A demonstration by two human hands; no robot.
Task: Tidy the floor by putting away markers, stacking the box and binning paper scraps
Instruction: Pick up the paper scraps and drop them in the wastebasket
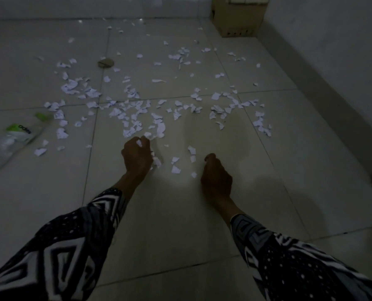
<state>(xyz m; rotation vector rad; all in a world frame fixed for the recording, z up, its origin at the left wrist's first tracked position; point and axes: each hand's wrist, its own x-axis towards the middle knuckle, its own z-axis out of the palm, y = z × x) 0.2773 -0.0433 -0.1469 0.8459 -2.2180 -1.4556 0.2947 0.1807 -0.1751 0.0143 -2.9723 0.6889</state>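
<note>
**Picking Up Paper Bits, Lots More To Go**

Busy with the paper step. Left hand [137,156] down low on the floor, fingers curled tight round a small bunch of white paper scraps [139,142], with more bits poking out by the knuckles. Right hand [216,173] close beside, also low, fingers curled in and thumb tucked near the fingertips. Too dark to tell if anything sits inside that one.

Just between the two hands, a few loose scraps [176,169] waiting. Farther out, a wide spread of torn paper [135,109] all across the middle of the floor, nearly to the far wall.

Next move, most likely: grab the near bits first, then reach forward for the big patch. Small, flat, light pieces, so a careful pinch or a sweep into a pile needed. No bin in view, so a place to drop them still to be found. No markers in view either.

Floor [180,224] of pale, shiny tiles with thin dark lines. Dim room, grey walls. Brown cardboard box [238,18] in the far corner. Clear plastic bottle [13,140] with a green label lying on its side at the left. Small round brown thing [105,63] flat on the tiles farther back.
</note>
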